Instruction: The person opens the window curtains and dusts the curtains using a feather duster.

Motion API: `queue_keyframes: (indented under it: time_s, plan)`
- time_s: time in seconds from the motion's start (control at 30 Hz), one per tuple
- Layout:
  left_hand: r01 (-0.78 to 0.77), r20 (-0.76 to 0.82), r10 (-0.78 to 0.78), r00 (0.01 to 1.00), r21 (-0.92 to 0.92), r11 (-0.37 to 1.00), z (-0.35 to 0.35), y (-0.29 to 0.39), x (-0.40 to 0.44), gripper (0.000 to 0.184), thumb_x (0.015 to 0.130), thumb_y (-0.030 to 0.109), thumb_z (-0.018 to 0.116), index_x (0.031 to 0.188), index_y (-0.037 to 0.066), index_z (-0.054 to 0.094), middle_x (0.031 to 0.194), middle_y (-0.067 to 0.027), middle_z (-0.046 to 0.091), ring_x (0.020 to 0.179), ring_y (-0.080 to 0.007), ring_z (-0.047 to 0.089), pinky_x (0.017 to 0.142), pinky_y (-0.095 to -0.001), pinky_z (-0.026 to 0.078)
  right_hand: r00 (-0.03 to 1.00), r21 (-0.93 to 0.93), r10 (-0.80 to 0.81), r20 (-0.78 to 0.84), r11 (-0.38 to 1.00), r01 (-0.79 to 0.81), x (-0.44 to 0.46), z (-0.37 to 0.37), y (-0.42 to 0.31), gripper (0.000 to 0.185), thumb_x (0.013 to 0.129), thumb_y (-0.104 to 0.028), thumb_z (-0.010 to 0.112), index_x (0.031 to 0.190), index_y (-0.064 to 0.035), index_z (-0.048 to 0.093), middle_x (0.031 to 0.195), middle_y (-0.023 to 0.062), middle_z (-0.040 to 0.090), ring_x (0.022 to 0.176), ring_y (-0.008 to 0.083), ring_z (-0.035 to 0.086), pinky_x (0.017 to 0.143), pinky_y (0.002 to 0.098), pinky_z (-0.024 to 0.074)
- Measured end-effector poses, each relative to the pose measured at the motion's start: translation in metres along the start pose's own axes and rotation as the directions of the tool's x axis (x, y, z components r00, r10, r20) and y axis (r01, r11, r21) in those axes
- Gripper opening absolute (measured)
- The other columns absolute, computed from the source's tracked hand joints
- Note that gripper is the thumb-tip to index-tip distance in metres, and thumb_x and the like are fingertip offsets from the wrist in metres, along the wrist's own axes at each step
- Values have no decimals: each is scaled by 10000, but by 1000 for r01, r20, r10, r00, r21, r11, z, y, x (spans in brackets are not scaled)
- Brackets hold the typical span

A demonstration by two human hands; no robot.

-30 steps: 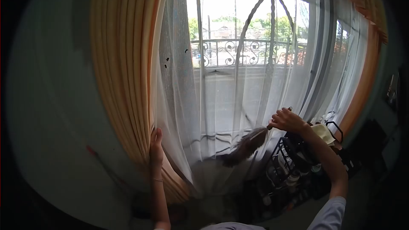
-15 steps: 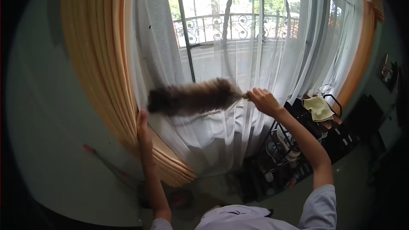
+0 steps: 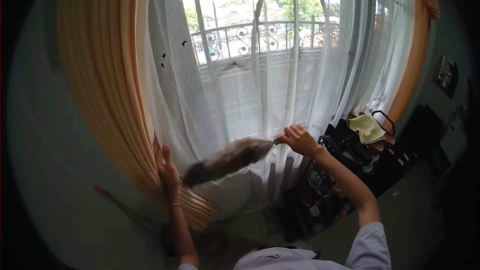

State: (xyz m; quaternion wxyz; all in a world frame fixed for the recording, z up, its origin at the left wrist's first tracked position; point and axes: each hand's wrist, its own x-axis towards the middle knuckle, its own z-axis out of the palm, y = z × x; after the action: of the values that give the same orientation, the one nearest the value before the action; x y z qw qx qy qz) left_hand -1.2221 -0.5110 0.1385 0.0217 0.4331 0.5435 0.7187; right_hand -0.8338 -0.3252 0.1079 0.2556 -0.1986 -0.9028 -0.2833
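A feather duster (image 3: 227, 162) with brown-grey plumes slants down to the left in front of the sheer white curtain (image 3: 235, 105). Its short handle is in my right hand (image 3: 300, 141), whose fingers are wrapped round it. My left hand (image 3: 169, 171) grips the inner edge of the orange curtain (image 3: 112, 95), thumb pointing up, with some fingers partly hidden by the cloth. The duster's dark tip lies close to my left wrist. Whether the plumes touch the sheer cloth I cannot tell.
Several small dark specks (image 3: 163, 60) show on the sheer curtain. Behind it are the window and a scrolled metal railing (image 3: 272, 37). At right, a dark rack (image 3: 310, 205) holds several items, with a pale yellow cloth (image 3: 367, 129) nearby. A red-ended stick (image 3: 102, 190) leans at lower left.
The duster has swung downward, its tip now lower and tilted toward my left wrist. My right hand has dropped slightly. My left hand stays at the orange curtain's edge, and the view has shifted a little.
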Motion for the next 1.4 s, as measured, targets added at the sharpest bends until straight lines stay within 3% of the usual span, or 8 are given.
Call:
queue_keyframes:
  time_s: [0.17, 0.37, 0.5, 0.7, 0.9, 1.0, 1.23, 1.4]
  plan:
    - [-349, -85, 356, 931, 82, 933, 37, 25, -3, 418, 1006, 101, 492, 1397, -38, 442, 1427, -206, 462, 1311, -295, 459, 1091, -406, 369, 928, 121, 366, 73, 920, -372, -19, 32, -40, 172, 915, -151, 552, 1080, -114, 520, 869, 87, 562, 808, 277, 597, 681, 418, 461]
    - [-782, 420, 667, 615, 216, 585, 105, 18, -29, 366, 910, 99, 645, 1267, 181, 631, 1430, -170, 402, 1309, -334, 399, 1078, -437, 372, 813, 8, 452, 366, 872, -489, -114, 90, -178, 263, 859, -196, 584, 1122, -188, 590, 852, 87, 592, 799, 264, 623, 661, 413, 476]
    - [-657, 518, 512, 686, 138, 741, 168, 64, -57, 461, 874, 251, 706, 1320, 276, 593, 1535, -215, 219, 1409, -402, 241, 1130, -509, 260, 655, 1, 468, 594, 813, -582, -173, 88, -255, 305, 810, -131, 585, 1112, -104, 617, 883, 115, 624, 831, 273, 618, 699, 416, 435]
    - [-356, 580, 170, 796, 222, 908, 198, 41, -78, 455, 959, 277, 598, 1395, 172, 521, 1422, -264, 419, 1357, -443, 334, 1120, -508, 266, 483, 4, 619, 620, 613, -790, -262, 2, -280, 219, 872, -270, 627, 1042, -131, 631, 847, 94, 608, 826, 266, 596, 703, 399, 417]
    - [-117, 256, 145, 956, -120, 986, 142, 23, -67, 366, 1001, 71, 480, 1358, -2, 519, 1289, -165, 596, 1114, -245, 608, 987, -351, 449, 376, -34, 867, 326, 408, -912, -342, -88, -316, 274, 815, -266, 706, 1011, -89, 631, 842, 97, 615, 772, 277, 620, 694, 414, 457]
    - [-109, 251, 152, 956, -179, 978, 128, 5, -67, 352, 999, 34, 462, 1341, -14, 532, 1287, -171, 594, 1079, -243, 630, 953, -347, 474, -4, 268, 950, 311, -92, -959, -303, -126, -322, 230, 851, -204, 667, 997, -36, 608, 883, 151, 644, 762, 353, 624, 688, 425, 497]
    - [-322, 382, 273, 883, 69, 944, 109, -2, -81, 435, 903, -103, 447, 1267, 52, 625, 1030, -191, 699, 942, -279, 682, 848, -375, 504, 9, 851, 970, 245, -210, -481, -158, -61, -246, 382, 965, -183, 567, 1276, 11, 464, 909, 90, 636, 746, 241, 634, 656, 341, 492]
    - [-249, 436, 175, 883, 117, 961, 103, -4, -94, 485, 860, -137, 451, 1241, 84, 654, 974, -175, 711, 921, -272, 694, 947, -391, 473, 407, 732, 872, -270, 461, -501, -21, -44, -148, 455, 943, -139, 600, 1346, -6, 435, 863, 127, 596, 654, 249, 608, 568, 370, 499]
